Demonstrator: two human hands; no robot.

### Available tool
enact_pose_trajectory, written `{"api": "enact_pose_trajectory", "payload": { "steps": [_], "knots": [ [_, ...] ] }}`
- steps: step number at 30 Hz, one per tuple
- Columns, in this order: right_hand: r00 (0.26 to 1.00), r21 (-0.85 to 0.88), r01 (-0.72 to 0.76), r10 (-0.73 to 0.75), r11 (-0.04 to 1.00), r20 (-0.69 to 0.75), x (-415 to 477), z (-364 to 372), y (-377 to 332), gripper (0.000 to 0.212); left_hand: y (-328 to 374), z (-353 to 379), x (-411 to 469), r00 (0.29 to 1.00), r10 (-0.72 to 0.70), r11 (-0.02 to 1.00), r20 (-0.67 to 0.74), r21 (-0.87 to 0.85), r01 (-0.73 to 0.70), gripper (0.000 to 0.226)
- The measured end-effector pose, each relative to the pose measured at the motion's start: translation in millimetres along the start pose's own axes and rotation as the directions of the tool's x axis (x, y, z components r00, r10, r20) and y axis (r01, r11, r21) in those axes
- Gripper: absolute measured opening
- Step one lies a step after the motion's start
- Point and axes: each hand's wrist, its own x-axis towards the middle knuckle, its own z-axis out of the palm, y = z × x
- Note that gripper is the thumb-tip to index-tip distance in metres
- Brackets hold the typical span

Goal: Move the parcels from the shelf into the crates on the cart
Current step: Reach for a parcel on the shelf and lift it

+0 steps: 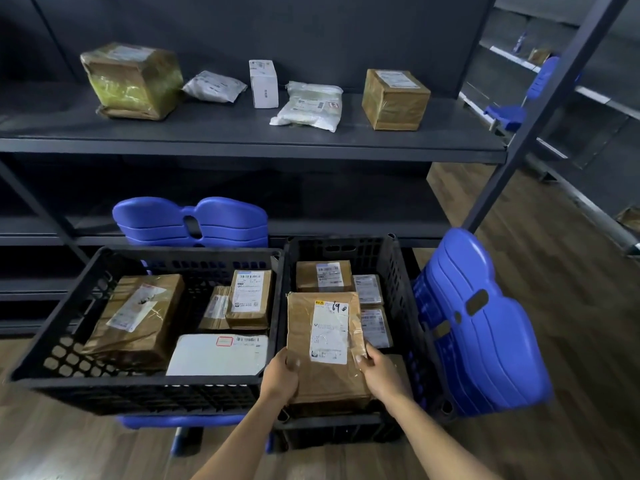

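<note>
My left hand [280, 374] and right hand [379, 372] pinch brown parcel [325, 344] by its near corners — parcel held tilted over right crate [360, 252], above boxes [323, 277] already inside. Risk, I judge: uneven stack beneath — let go early, parcel slides, wedges against crate wall.

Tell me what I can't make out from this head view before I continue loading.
- Head view: near end of the right crate, covered by the brown parcel held by the left hand and right hand.
- Cart: mostly hidden beneath both crates.
- Parcel label text: too small and blurred.
- Lower shelf: too dark.
</note>
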Motion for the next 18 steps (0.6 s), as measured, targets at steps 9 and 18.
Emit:
{"api": "enact_pose_trajectory", "payload": {
  "steps": [9,18],
  "knots": [
    [1.0,-0.03,-0.025,0.025,0.999,-0.009,22,17,29,0.045,-16,25,13,0.997,0.048,0.994,-0.057,0.102,-0.042,0.026],
    [0.999,-0.047,-0.036,0.037,0.998,0.019,35,29,47,0.044,-20,45,14,0.998,0.017,0.934,-0.053,0.358,0.004,0.049]
  ]
}}
